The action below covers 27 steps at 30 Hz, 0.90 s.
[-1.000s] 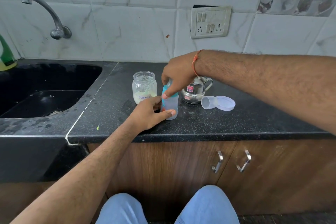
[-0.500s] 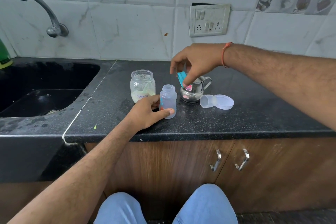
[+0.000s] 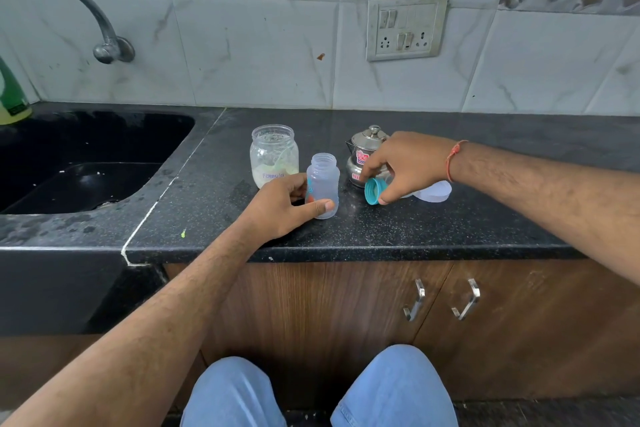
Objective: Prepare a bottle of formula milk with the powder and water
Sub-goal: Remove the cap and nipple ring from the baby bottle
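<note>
Fingers of our left hand [image 3: 282, 206] wrap the uncapped baby bottle [image 3: 322, 191] upright on the worktop [image 3: 433, 225], while our right hand [image 3: 403, 166] pinches its teal collar [image 3: 374, 191].

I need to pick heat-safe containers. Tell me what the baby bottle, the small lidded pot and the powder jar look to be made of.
Baby bottle: frosted translucent plastic, judging by its cloudy, matte wall.
Small lidded pot: polished metal, probably stainless steel; mirror-like reflections.
Powder jar: clear and glossy, glass or hard plastic; cannot tell which.

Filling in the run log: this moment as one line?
left hand: steadies open bottle | right hand: holds teal cap low over counter | formula jar: open
</note>
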Available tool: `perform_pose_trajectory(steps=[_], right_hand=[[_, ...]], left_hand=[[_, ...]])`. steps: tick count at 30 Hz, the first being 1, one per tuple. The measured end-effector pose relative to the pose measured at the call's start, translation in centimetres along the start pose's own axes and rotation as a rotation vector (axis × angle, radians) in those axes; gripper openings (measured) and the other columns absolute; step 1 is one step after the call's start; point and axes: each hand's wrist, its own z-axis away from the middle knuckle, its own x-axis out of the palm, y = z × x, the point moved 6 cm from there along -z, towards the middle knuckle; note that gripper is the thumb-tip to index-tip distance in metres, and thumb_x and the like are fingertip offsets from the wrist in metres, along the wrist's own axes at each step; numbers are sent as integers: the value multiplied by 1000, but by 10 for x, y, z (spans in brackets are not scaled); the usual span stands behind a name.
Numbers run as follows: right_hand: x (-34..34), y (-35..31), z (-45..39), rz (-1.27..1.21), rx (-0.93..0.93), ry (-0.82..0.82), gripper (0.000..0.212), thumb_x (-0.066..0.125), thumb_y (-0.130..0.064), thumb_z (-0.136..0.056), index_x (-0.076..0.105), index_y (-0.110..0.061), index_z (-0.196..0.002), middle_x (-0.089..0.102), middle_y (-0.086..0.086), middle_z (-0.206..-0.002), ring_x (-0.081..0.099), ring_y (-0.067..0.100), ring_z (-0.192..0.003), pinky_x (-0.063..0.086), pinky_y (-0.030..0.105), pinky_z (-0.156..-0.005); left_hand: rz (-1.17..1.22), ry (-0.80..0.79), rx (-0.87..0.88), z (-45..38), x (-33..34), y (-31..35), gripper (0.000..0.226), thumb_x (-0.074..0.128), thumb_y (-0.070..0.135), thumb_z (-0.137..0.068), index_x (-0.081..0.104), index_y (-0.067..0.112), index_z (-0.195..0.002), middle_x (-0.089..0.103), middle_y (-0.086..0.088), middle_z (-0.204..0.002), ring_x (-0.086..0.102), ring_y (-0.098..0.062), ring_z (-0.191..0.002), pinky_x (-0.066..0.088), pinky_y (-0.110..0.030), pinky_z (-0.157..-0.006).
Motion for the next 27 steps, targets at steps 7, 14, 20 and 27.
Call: perform_pose_trajectory(steps=[7,14,20,27], right_hand=[[4,-4,2,157,-50,-48,51,78,-47,-79,72,-43,-129,63,-22,-78,55,6,-70,51,28,-69],[7,-8,11,326,-150,-49,51,66,-46,-83,69,-38,-133,71,-13,-126,64,17,-115,57,41,-90],[9,-11,17,442,-200,-60,46,60,-45,-89,68,-41,-134,67,-18,-131,60,13,-121,59,40,-87],[6,-17,21,426,-262,-28,50,62,-41,-91,63,-40,-141,63,-19,-143,60,13,-128,58,39,-93]], left_hand=[[-3,7,1,1,-1,2,20,84,42,-95,74,41,-112,82,20,-108,76,1,-105,57,-26,-102],[9,-1,-7,2,-1,3,21,85,41,-95,73,43,-113,82,22,-110,76,3,-107,57,-29,-106],[4,5,-7,1,0,3,22,85,42,-95,73,44,-114,82,22,-110,76,2,-107,57,-30,-107],[11,8,-13,2,0,2,22,85,41,-96,74,41,-115,83,17,-109,77,-2,-106,58,-32,-106]])
